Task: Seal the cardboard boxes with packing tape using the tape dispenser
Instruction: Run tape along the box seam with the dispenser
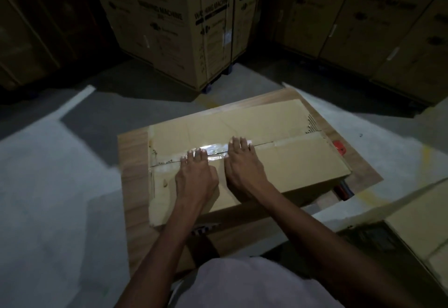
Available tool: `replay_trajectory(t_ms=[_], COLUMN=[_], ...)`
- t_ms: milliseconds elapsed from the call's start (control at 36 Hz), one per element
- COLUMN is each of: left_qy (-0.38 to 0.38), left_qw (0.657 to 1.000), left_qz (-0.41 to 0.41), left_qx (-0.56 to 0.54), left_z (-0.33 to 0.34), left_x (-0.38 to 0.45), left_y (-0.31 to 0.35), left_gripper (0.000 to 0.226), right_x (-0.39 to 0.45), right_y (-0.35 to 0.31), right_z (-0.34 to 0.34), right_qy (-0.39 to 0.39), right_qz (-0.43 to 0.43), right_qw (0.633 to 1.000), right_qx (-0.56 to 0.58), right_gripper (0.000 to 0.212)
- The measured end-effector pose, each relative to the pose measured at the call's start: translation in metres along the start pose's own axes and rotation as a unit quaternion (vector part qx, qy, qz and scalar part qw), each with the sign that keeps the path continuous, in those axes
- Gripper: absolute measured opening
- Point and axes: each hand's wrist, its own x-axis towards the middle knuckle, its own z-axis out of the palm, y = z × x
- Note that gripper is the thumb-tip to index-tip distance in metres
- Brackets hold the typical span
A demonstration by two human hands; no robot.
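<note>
Cardboard box (242,162) lies flat on a wooden counter (132,162), flaps closed, under both hands. Clear tape (213,150) already runs along the centre seam from the box's left end to about where the fingers are; right of the hands the seam looks bare (glare makes the tape's end hard to place).

Left hand (196,176) and right hand (244,169) lie side by side, palms down, fingers straight and spread across the seam. Neither grips anything. Judged purpose: pressing the tape flat so it bonds, and holding the two flaps level while doing so.

Dispenser: probably the red item (339,148) on the counter beyond the right hand, at the box's far right edge, set down to free both hands. Another dark red part (343,190) shows at the box's near right corner; cannot tell what it is.

Second box (421,235) sits low to the right of the right arm, likely awaiting its turn. Tall printed cartons (169,16) stand beyond the hands.
</note>
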Motion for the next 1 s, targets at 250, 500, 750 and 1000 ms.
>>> replay_trajectory(t_ms=[250,500,750,1000], left_qy=[0.078,0.057,0.121,0.12], left_qw=[0.991,0.995,0.974,0.93], left_qz=[-0.105,-0.079,-0.175,-0.282], left_qx=[-0.014,-0.014,-0.08,-0.202], left_z=[-0.018,-0.014,-0.015,-0.021], left_x=[-0.015,-0.016,-0.021,-0.015], left_y=[-0.057,-0.054,-0.053,-0.068], left_gripper=[0.066,0.055,0.051,0.086], right_x=[-0.003,0.008,0.001,0.003], right_y=[0.041,-0.029,-0.041,-0.043], right_z=[-0.006,0.006,0.009,0.008], right_qy=[0.015,0.002,0.02,0.016], right_qz=[0.116,-0.004,-0.059,-0.054], right_qw=[0.993,1.0,0.998,0.998], right_qx=[-0.01,-0.019,0.014,0.018], right_gripper=[0.062,0.063,0.062,0.062])
